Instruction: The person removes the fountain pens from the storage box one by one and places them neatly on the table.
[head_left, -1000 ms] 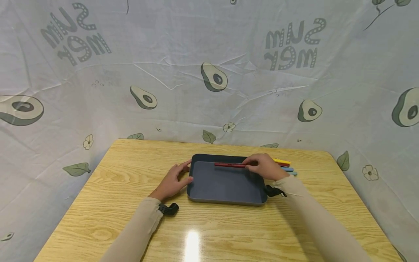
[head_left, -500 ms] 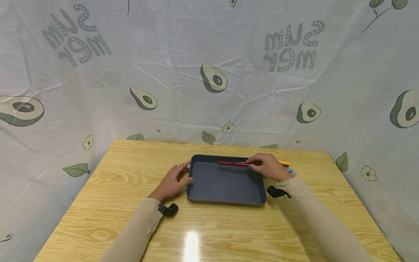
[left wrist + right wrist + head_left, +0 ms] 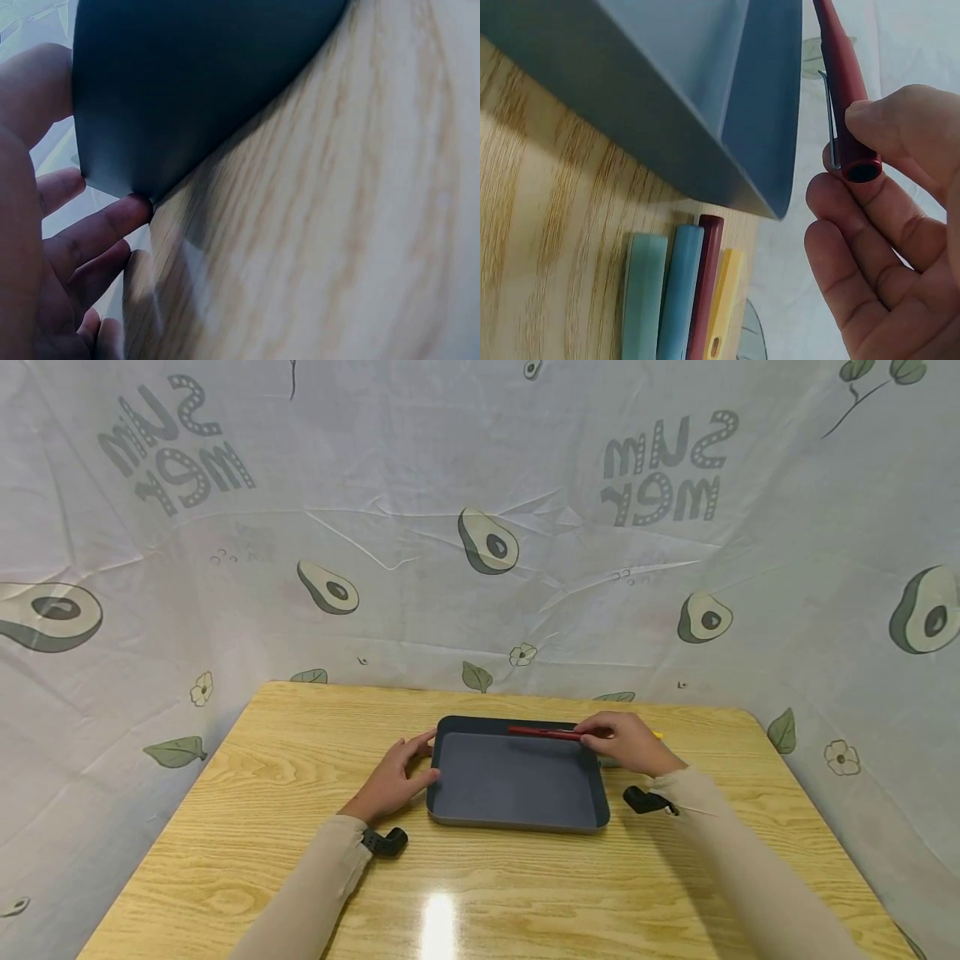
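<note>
A dark grey rectangular tray (image 3: 517, 781) lies on the wooden table. My left hand (image 3: 396, 775) is at its left wall, fingers spread, with thumb and fingertips touching the outside; the left wrist view shows fingertips at the tray's lower corner (image 3: 139, 180). Over the tray's back right part, my right hand (image 3: 621, 742) pinches a dark red pen (image 3: 543, 732) near one end, thumb on top. In the right wrist view that pen (image 3: 846, 90) shows a metal clip and a round hollow end facing the camera.
Beside the tray's right wall lie a green pen (image 3: 643, 296), a blue pen (image 3: 681, 289), a dark red pen (image 3: 706, 277) and a yellow pen (image 3: 725, 304), side by side. In the head view my right hand mostly hides them. A printed cloth (image 3: 405, 468) hangs behind the table (image 3: 300, 735).
My right hand has moved a little to the right with the red pen, now covering more of the pens beside the tray. The left hand stays at the tray's left side.
</note>
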{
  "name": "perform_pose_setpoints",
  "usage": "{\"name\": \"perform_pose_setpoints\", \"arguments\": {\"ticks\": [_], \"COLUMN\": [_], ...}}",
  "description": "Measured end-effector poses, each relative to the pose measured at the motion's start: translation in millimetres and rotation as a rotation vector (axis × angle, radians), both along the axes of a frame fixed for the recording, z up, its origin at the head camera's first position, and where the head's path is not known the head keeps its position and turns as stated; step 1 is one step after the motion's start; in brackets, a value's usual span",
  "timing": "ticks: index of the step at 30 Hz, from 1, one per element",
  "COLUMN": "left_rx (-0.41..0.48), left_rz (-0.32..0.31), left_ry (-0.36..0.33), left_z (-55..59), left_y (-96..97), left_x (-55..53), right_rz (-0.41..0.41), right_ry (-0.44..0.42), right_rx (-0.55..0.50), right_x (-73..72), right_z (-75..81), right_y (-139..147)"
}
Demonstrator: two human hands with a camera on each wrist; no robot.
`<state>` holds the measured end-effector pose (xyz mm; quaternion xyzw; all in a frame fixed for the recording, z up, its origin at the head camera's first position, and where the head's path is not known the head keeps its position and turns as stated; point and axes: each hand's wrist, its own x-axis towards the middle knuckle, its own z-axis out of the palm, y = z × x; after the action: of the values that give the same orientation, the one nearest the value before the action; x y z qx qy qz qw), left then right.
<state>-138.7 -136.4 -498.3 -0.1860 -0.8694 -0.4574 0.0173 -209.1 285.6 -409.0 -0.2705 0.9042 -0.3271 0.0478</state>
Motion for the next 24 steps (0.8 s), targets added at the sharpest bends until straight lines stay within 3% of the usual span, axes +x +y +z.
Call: {"name": "perform_pose_setpoints", "arguments": {"ticks": [13, 24], "left_rx": [0.005, 0.011], "left_rz": [0.002, 0.002], "left_ry": [-0.005, -0.004], "left_z": [-1.0, -2.6], "left_y": [0.2, -0.1], "left_x": [-0.8, -1.3], "right_rz": [-0.032, -0.107], "right_ry": [0.006, 0.022], "right_rx": [-0.015, 0.004], "right_x": [0.0, -3.4], "right_z": [4.5, 2.4], "right_y": [17.7, 39.3]}}
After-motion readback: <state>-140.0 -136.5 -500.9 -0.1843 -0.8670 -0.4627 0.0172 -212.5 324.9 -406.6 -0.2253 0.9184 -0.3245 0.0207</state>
